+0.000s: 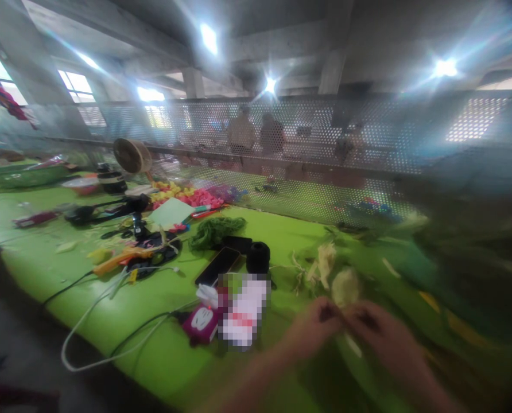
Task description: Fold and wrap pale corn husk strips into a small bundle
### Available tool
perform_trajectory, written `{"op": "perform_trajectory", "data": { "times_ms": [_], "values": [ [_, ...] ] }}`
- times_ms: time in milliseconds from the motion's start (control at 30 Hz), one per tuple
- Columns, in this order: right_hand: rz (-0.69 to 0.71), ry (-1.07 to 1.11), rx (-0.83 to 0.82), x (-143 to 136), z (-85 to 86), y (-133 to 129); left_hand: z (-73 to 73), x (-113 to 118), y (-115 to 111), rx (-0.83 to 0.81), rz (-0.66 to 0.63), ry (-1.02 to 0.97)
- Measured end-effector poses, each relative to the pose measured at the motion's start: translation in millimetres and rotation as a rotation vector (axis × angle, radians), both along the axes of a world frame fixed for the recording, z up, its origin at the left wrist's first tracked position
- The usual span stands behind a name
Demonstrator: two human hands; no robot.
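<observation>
Lime-green worktop (161, 298), smooth, littered with scraps. Perforated metal screen (325, 137) along the far edge; concrete beams and bright lamps overhead, windows far left of the screen. Two blurred people behind the screen.

Black thread spool (258, 256) as landmark, mid-worktop. Just left of spool: dark phone (218, 265), flat, glossy. Behind-left of spool: loose heap of green yarn (215, 229). Further left: small round fan (132, 155) upright, pile of pink and yellow pieces (187, 197), tangle of tools. Near side of spool: pink gadget (202, 324) with black and white cables trailing left toward the worktop edge.

Right of spool, toward the near edge: left hand (314, 330) and right hand (383, 338) close together, fingertips almost meeting. Pale fluffy tuft (345, 287), cream, fibrous, rounded, sits right above the gap between both hands, touching or nearly touching the fingertips. Left grip pinched on something small and dark; right grip curled likewise. Heavy motion blur: cannot tell whether either grip actually holds the tuft. Second pale dried bit (326, 259) with thin stalks, between spool and tuft, flat on the worktop.
</observation>
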State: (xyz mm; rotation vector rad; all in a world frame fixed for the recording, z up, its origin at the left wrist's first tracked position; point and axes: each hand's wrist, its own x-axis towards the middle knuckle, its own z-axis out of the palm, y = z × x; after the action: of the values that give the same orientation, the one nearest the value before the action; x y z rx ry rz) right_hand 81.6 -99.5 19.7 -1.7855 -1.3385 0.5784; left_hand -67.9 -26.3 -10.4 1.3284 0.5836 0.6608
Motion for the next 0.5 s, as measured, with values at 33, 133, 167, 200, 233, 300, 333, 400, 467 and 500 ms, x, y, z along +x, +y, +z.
{"op": "perform_trajectory", "data": {
  "times_ms": [33,133,167,200,233,300,333,400,467,500],
  "values": [
    [0.008,-0.016,-0.006,1.5,-3.0,-0.2,-1.0,-0.3,0.7,0.011,-0.004,0.005],
    [0.040,-0.045,0.003,4.4,-8.7,-1.2,-4.3,-2.0,3.2,0.045,-0.032,0.048],
    [0.045,-0.050,0.009,4.2,-9.0,-1.6,-5.0,-2.6,3.8,0.062,-0.035,0.069],
    [0.045,-0.052,0.014,3.5,-8.6,-1.9,-5.3,-3.2,4.1,0.083,-0.040,0.089],
    [0.038,-0.052,0.017,2.1,-7.4,-2.1,-5.2,-3.6,4.2,0.105,-0.047,0.104],
    [0.019,-0.042,0.017,-1.7,-3.5,-2.0,-3.7,-3.9,3.7,0.136,-0.059,0.119],
    [0.008,-0.034,0.017,-3.7,-0.9,-1.9,-2.3,-3.9,3.3,0.151,-0.061,0.127],
    [-0.015,-0.011,0.024,-5.9,5.8,-1.8,1.6,-4.0,2.8,0.183,-0.042,0.143],
    [-0.068,0.011,0.050,-3.8,15.2,-3.0,6.6,-5.3,3.7,0.180,0.010,0.127],
    [-0.116,0.017,0.075,-0.7,20.9,-4.2,9.3,-6.6,4.8,0.159,0.047,0.113]
  ]
}}
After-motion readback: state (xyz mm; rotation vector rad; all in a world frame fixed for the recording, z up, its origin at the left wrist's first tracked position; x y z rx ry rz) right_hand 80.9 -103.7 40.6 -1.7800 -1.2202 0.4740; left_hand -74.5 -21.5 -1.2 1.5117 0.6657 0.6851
